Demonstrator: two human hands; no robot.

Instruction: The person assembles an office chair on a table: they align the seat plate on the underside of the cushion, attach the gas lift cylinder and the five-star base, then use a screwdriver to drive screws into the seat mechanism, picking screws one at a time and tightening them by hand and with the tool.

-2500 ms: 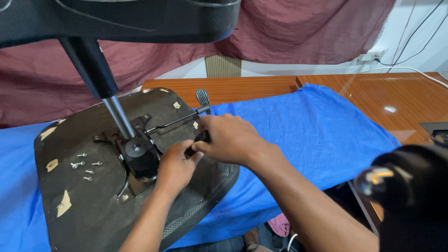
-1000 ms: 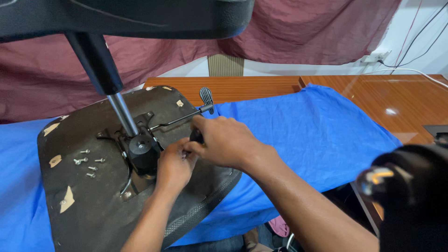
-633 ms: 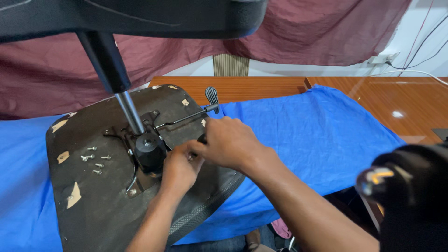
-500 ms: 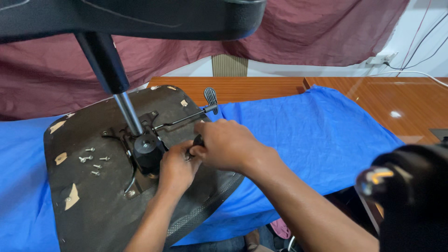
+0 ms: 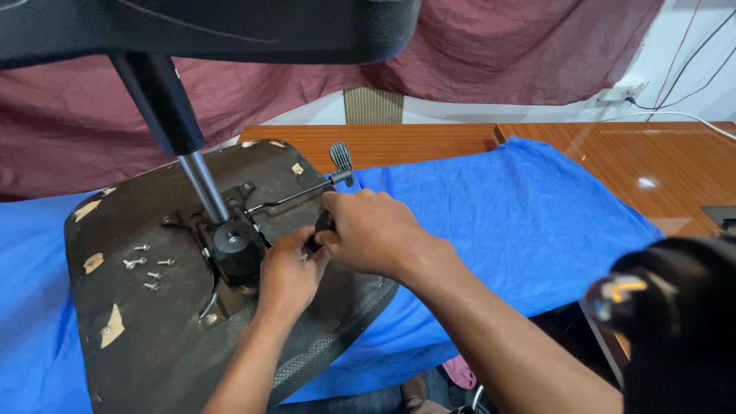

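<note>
Lying upside down on a blue cloth (image 5: pixel 521 222) spread over the glossy brown wooden desk (image 5: pixel 675 165) is a dark, worn office-chair seat base (image 5: pixel 153 337), its black metal tilt mechanism plate (image 5: pixel 230 253) uppermost and the silver gas-lift column (image 5: pixel 201 184) rising from the black hub toward the chair's foot at top of frame. Left hand (image 5: pixel 287 276) rests on the seat underside just right of the hub, fingers curled; whether it pinches anything cannot be told, as the fingertips are hidden. Right hand (image 5: pixel 376 234) is closed in a full grip round a small black tool handle (image 5: pixel 322 226), only its end showing between the two hands; the working tip is out of sight, pointing down near the plate's right edge. A thin black adjustment lever with a ribbed paddle end (image 5: pixel 337 161) runs from the plate out past the right knuckles. Several small silver screws (image 5: pixel 146 264) lie loose on the seat underside, left of the plate, well apart from both hands. Risks, as judged: the hidden tip could slip off its fastener if pressure goes off-axis, gouging the plate or nicking the left fingers close beside it; the loose screws could roll off if the seat base rocks on the soft cloth; the heavy foot overhead might tip the assembly.
</note>
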